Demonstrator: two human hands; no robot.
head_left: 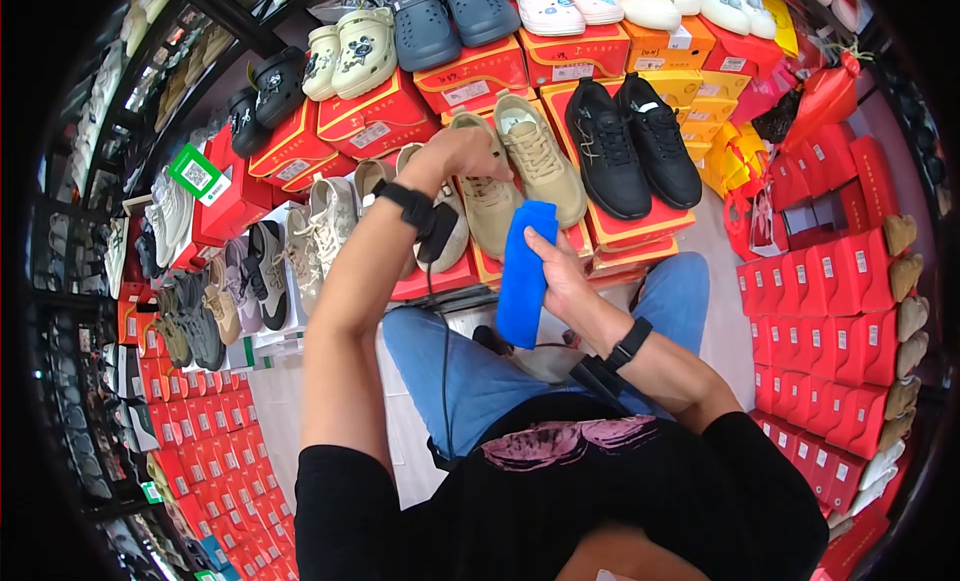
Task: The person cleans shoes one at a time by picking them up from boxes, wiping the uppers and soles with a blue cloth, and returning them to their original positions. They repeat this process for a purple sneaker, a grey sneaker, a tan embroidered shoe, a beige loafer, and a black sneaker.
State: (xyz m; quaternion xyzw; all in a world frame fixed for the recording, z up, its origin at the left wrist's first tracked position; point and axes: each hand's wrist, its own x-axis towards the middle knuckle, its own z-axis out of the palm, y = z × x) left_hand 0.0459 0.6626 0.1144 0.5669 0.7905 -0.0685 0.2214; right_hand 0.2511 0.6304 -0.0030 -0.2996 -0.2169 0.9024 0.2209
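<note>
My left hand [468, 153] is closed at the collar and tongue of the left beige lace-up sneaker [490, 216], its fingertips partly hidden. The matching right beige sneaker [540, 161] stands close beside it, toe towards me. My right hand [565, 279] grips a folded blue cloth [527, 276], thumb on top, in front of the beige pair and above my lap. A pair of black sneakers [607, 146] stands on a red shoebox [640, 226] to the right of the beige pair.
Clogs [365, 51] sit on red boxes along the back. More sneakers [330, 221] line the left side. Stacked red shoeboxes [825, 281] rise at right, others [215, 431] at lower left. A green QR-code card [197, 174] stands at left. A cable [446, 351] hangs from my left wrist.
</note>
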